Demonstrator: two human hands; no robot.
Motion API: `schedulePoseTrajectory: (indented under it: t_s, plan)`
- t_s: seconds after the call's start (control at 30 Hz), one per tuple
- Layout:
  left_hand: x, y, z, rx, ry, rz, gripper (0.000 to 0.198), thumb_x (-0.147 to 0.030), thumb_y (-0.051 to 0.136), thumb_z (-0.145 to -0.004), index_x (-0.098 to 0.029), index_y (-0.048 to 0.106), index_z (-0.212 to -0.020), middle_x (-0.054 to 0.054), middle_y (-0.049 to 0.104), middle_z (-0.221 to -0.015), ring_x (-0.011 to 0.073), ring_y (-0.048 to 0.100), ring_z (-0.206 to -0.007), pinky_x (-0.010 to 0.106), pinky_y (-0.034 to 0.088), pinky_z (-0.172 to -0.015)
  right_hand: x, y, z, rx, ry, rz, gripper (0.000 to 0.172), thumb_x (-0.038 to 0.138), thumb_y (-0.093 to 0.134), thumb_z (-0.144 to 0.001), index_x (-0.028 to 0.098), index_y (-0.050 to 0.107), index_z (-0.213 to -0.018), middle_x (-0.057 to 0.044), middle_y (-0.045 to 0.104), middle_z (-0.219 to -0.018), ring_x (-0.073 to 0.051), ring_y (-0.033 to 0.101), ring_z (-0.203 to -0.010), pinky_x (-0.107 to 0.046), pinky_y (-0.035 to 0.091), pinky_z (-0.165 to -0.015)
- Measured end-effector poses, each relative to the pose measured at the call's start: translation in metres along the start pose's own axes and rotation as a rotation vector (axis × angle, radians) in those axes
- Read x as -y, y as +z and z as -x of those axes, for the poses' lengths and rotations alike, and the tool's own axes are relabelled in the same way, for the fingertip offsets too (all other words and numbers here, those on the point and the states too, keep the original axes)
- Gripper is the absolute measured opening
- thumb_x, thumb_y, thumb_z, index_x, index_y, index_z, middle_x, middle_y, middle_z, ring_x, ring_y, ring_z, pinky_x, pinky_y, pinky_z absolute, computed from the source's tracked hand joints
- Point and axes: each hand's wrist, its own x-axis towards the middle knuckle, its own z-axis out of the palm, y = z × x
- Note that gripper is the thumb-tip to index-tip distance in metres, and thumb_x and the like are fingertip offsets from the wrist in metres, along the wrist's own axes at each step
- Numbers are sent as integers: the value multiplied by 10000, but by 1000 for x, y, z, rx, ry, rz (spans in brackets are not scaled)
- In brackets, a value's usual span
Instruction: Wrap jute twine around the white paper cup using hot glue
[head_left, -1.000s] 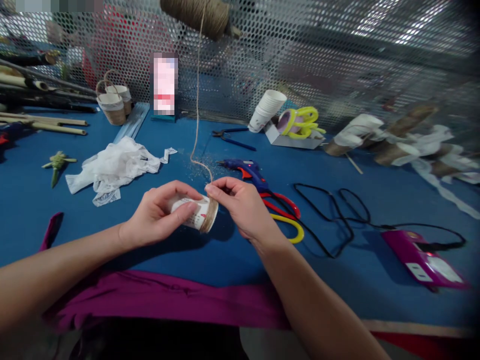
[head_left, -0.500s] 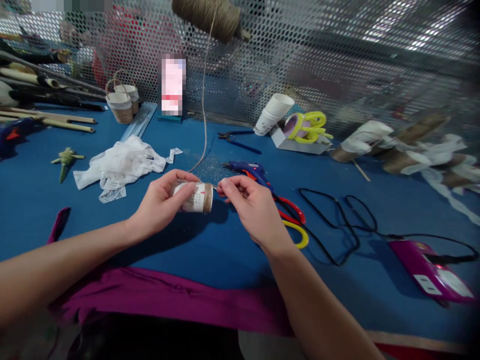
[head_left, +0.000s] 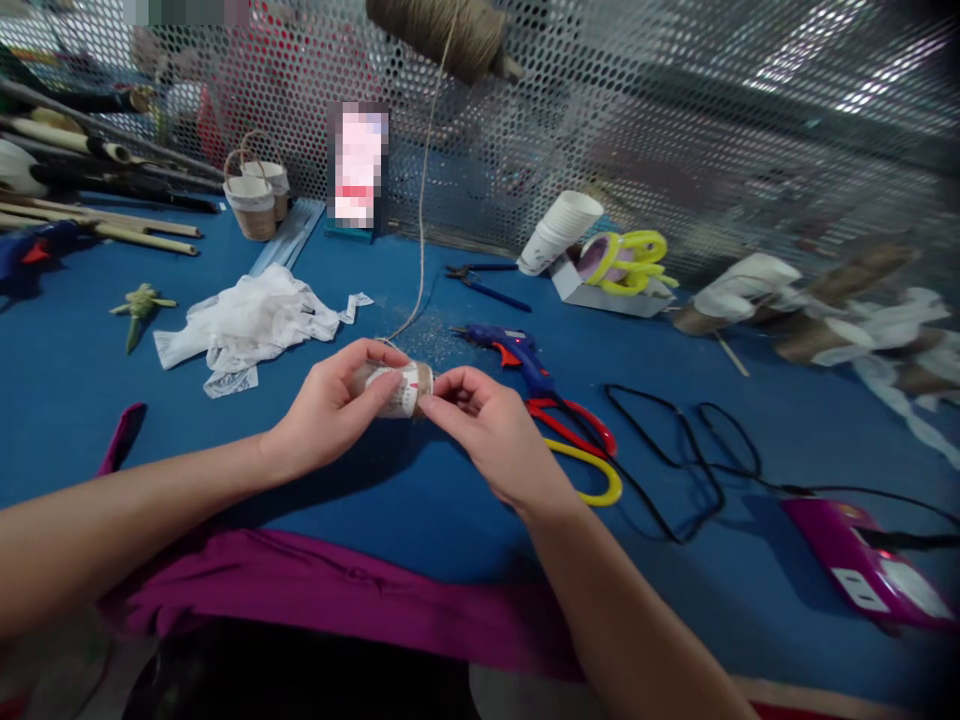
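Observation:
My left hand [head_left: 337,400] is wrapped round a white printed paper cup [head_left: 403,392], which lies on its side above the table. Brown twine [head_left: 422,250] covers a band at the cup's right end and runs up to a big spool [head_left: 442,35] hanging at the mesh. At that banded end are the fingers of my right hand [head_left: 487,425], closed, with thumb and forefinger at the twine-wrapped edge. Whether they pinch the twine or the cup itself is hidden. Just beyond my right hand lies a blue glue gun [head_left: 517,350], beside scissors with red and yellow handles [head_left: 600,485].
Crumpled white lace [head_left: 255,320] lies left of the hands. Farther back stand small twine-wrapped baskets [head_left: 253,215], a phone [head_left: 358,165], pliers [head_left: 491,290] and stacked paper cups [head_left: 559,232]. A black cord [head_left: 694,450] leads to a purple power strip [head_left: 862,560] at right.
My right hand has moved in from just off the cup's end to touch its twine-wrapped edge. My left hand keeps its hold. The view has shifted slightly.

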Motion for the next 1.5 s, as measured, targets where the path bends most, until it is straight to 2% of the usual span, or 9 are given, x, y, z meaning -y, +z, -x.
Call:
schedulePoseTrajectory:
  t_s: [0.17,0.33,0.73,0.83,1.0,1.13,1.27,1.4,1.5]
  plan:
    - [0,0,0,3,44,-56,162,-235,513,-844,-129,574,-950,48,645,-875,102,561,-670,195,460,-608,-1,2,-1,13,12,-16,152,305,618,-727,194,519,-696,34,514,-645,-103,459,-580,-258,379,-557]
    - [0,-2,0,2,63,-104,160,-228,514,-850,-131,583,-957,35,647,-842,91,549,-650,185,454,-596,0,1,-1,21,15,-34,143,291,615,-725,191,518,-690,34,509,-647,-102,454,-591,-261,373,-564]
    - [2,-2,1,15,71,-91,157,-220,522,-848,-129,582,-961,36,638,-846,90,544,-662,178,457,-597,0,3,-1,20,12,-42,139,269,607,-722,189,498,-687,46,487,-634,-89,430,-573,-251,347,-540]
    - [2,-2,-1,17,20,-12,158,-233,533,-838,-129,583,-946,34,630,-831,86,539,-640,174,454,-580,1,2,-1,19,21,-66,137,279,606,-720,183,511,-694,42,495,-640,-90,439,-585,-251,355,-554]
    - [5,-1,-5,-4,-147,165,204,-286,560,-809,-122,569,-932,22,599,-732,84,525,-550,180,451,-502,2,1,0,33,22,-89,129,283,604,-716,175,538,-740,24,533,-678,-103,480,-629,-261,388,-597]
    - [5,0,-6,-6,-173,205,187,-264,563,-799,-122,565,-919,25,599,-729,82,529,-542,181,455,-494,2,2,0,27,11,-30,110,241,612,-707,178,523,-723,26,538,-681,-100,481,-626,-260,391,-598]
    - [5,-1,-4,17,-83,136,195,-266,544,-820,-115,566,-942,39,619,-769,92,550,-584,193,469,-537,2,1,-1,27,17,-24,116,249,622,-699,182,527,-693,37,523,-651,-97,463,-602,-260,373,-584]
    - [2,-2,1,46,155,-89,198,-245,528,-845,-126,577,-995,54,646,-882,108,583,-689,196,476,-615,1,-4,-5,-17,98,-257,158,328,617,-700,182,557,-706,37,529,-633,-97,473,-594,-266,373,-595]
    - [0,-4,4,90,321,-262,211,-186,520,-845,-135,563,-1045,49,661,-921,100,598,-702,186,475,-644,-1,-6,-7,-2,193,-384,164,336,617,-692,184,558,-684,25,551,-624,-108,502,-596,-284,392,-621]
